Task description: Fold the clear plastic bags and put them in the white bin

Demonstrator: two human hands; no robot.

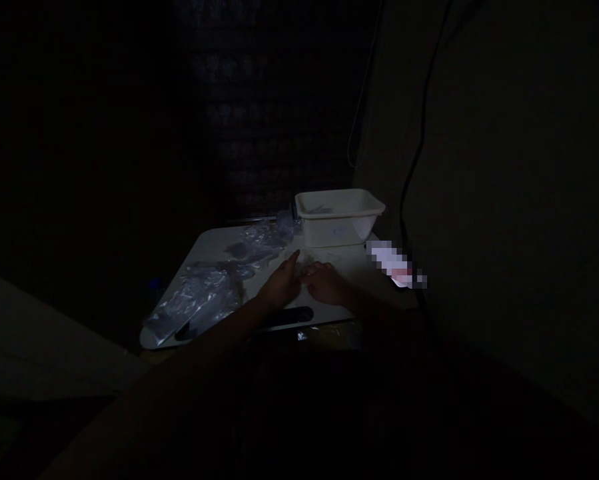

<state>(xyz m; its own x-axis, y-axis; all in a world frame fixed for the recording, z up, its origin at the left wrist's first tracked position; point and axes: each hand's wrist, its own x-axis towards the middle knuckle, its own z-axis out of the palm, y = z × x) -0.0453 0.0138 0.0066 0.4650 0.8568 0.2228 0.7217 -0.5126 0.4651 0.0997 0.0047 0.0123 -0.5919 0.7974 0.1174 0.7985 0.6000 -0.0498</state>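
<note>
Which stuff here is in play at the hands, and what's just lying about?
In play:
- left hand, right hand
- pale scrap at the fingers, too dark to identify
- probably white tub, clear plastic bags

Lying about, seemingly:
- pixelated bright object
- blue item
- dark cable

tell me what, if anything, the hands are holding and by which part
It cannot be told: the left hand and right hand are beside a small pale item over the white tabletop, too dark to show any grip or its place.

Hands [303, 283] on white table [219, 242], near bin [335, 230]
</note>
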